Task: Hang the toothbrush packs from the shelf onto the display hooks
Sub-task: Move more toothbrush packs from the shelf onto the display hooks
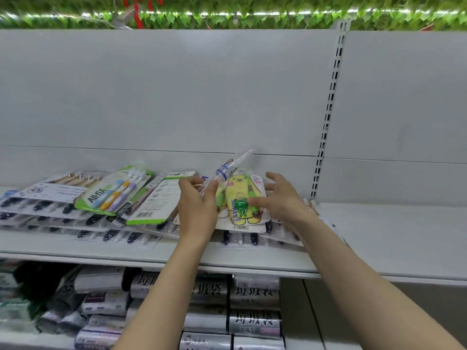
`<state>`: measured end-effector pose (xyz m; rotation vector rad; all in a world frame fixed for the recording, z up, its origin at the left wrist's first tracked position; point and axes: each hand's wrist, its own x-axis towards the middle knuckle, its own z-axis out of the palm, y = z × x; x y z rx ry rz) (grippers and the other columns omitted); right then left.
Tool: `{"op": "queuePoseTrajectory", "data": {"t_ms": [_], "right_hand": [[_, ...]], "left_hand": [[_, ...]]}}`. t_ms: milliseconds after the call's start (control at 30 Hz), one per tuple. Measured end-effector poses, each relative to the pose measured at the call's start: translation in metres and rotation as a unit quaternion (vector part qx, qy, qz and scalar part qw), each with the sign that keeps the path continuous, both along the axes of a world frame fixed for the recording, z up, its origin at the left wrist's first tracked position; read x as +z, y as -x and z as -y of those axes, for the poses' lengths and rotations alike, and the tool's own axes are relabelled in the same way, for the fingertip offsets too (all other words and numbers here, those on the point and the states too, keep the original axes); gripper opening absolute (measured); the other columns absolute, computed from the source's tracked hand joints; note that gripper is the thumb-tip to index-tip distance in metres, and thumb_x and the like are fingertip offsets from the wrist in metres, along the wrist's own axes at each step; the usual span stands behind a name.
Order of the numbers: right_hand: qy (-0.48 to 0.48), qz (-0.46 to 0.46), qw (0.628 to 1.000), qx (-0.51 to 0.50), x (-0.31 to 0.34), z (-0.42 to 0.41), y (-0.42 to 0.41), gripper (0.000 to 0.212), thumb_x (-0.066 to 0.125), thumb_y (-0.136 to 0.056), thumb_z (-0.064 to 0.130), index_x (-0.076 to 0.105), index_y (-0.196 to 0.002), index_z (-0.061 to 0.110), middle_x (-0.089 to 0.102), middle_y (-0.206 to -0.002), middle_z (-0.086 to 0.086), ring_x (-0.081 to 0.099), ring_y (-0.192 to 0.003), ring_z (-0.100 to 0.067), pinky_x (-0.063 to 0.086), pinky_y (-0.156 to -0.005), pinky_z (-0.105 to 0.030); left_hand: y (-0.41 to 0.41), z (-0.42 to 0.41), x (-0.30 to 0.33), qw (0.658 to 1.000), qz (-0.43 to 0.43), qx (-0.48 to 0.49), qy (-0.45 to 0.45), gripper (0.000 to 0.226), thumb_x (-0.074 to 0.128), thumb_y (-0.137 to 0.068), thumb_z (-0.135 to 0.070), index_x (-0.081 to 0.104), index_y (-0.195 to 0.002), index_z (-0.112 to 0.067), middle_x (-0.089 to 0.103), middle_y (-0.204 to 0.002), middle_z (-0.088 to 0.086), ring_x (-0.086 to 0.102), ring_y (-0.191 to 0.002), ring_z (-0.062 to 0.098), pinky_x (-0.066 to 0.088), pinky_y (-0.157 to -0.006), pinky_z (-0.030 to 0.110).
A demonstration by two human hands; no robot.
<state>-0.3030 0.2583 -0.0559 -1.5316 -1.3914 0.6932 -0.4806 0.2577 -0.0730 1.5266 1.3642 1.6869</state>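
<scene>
Our left hand point(195, 205) pinches a clear tube pack point(227, 170), tilted up off the pile of toothbrush packs point(113, 195) on the shelf point(379, 238). Right hand point(280, 198) is spread, fingertips on the yellow bear pack point(240, 195). Packs look light, stiffish, slippery plastic; best held near the top hang-tab. No hooks in view.
</scene>
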Motion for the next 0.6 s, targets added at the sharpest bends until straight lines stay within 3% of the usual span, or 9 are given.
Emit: {"op": "queuePoseTrajectory", "data": {"t_ms": [100,167,233,267,367,467,600], "right_hand": [[-0.001,-0.091,0.996,-0.004,0.005,-0.001,-0.001,0.099,0.087,-0.072,0.003,0.031,-0.153,0.014,0.060,-0.136,-0.010,0.066,-0.105,-0.021,0.059,-0.086,-0.040],[0.030,-0.185,0.982,0.010,0.006,0.000,-0.001,0.093,0.084,-0.072,-0.007,0.036,-0.150,0.012,0.064,-0.131,-0.015,0.071,-0.093,-0.025,0.062,-0.068,-0.038],[0.036,-0.253,0.967,0.019,0.006,0.000,-0.003,0.078,0.078,-0.071,-0.015,0.050,-0.140,0.007,0.069,-0.119,-0.019,0.073,-0.092,-0.034,0.062,-0.074,-0.049],[0.019,-0.271,0.962,0.021,0.007,0.003,-0.004,0.065,0.073,-0.072,-0.018,0.057,-0.132,0.004,0.071,-0.113,-0.020,0.073,-0.093,-0.037,0.061,-0.078,-0.054],[-0.044,-0.304,0.951,0.032,0.010,0.014,-0.003,0.036,0.066,-0.077,-0.014,0.068,-0.110,0.002,0.073,-0.108,-0.022,0.069,-0.103,-0.042,0.057,-0.087,-0.059],[-0.096,-0.328,0.937,0.066,0.011,0.027,0.009,0.026,0.065,-0.084,-0.008,0.069,-0.106,0.006,0.075,-0.106,-0.015,0.071,-0.102,-0.035,0.057,-0.090,-0.056],[-0.121,-0.348,0.924,0.108,0.005,0.043,0.048,0.025,0.064,-0.087,-0.007,0.069,-0.106,0.010,0.076,-0.102,-0.008,0.071,-0.099,-0.024,0.055,-0.096,-0.051]], "left_hand": [[-0.005,0.011,0.002,1.000,0.014,0.002,0.005,0.031,0.045,-0.102,-0.041,0.050,-0.121,-0.017,0.065,-0.098,-0.003,0.060,-0.082,0.007,0.040,-0.062,0.022],[-0.005,0.017,0.002,1.000,0.017,0.006,-0.003,0.042,0.038,-0.104,-0.044,0.057,-0.123,-0.012,0.067,-0.108,0.001,0.062,-0.099,0.018,0.048,-0.078,0.033],[-0.003,0.026,0.001,0.999,0.035,0.006,-0.002,0.049,0.034,-0.105,-0.045,0.061,-0.125,-0.010,0.068,-0.116,0.007,0.060,-0.111,0.026,0.048,-0.095,0.043],[-0.002,0.030,-0.001,0.998,0.055,0.002,0.004,0.048,0.034,-0.105,-0.045,0.063,-0.120,-0.010,0.069,-0.111,0.009,0.060,-0.108,0.030,0.047,-0.094,0.044],[0.003,0.045,-0.007,0.993,0.119,-0.022,0.015,0.043,0.036,-0.103,-0.048,0.063,-0.096,-0.015,0.065,-0.081,0.000,0.059,-0.080,0.030,0.049,-0.074,0.045],[0.013,0.061,-0.013,0.985,0.167,-0.034,0.023,0.035,0.036,-0.105,-0.043,0.061,-0.102,-0.018,0.070,-0.092,-0.001,0.064,-0.077,0.015,0.050,-0.068,0.034],[0.044,0.080,-0.017,0.976,0.217,-0.019,0.026,0.032,0.041,-0.105,-0.035,0.057,-0.111,-0.007,0.072,-0.097,0.004,0.067,-0.075,0.011,0.051,-0.063,0.023]]}}
